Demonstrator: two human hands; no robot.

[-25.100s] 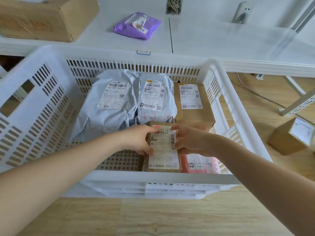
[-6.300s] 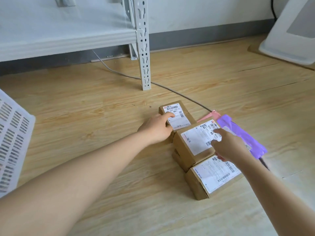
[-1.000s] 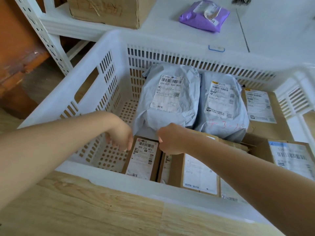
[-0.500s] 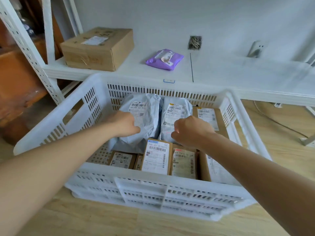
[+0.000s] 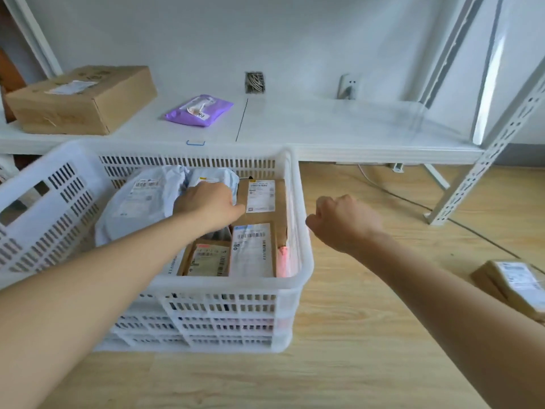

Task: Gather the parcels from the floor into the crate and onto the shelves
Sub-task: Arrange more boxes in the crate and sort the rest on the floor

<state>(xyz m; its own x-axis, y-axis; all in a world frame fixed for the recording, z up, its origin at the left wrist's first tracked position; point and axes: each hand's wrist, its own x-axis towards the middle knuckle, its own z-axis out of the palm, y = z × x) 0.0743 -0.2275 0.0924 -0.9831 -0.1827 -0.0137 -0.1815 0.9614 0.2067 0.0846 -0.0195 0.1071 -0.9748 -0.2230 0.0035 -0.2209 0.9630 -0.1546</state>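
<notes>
Right grip (image 5: 343,221) withdrawn from crate (image 5: 303,240), curled, empty; left grip (image 5: 208,202) rests on grey mailer (image 5: 138,202), curl unclear. I judge floor box (image 5: 514,286) next.

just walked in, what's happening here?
A person is packing parcels into a white crate on the floor. The left hand reaches into the crate among the grey mailer bags and cardboard boxes. The right hand hangs curled and empty beside the crate. One boxed parcel is still on the floor at right.
</notes>
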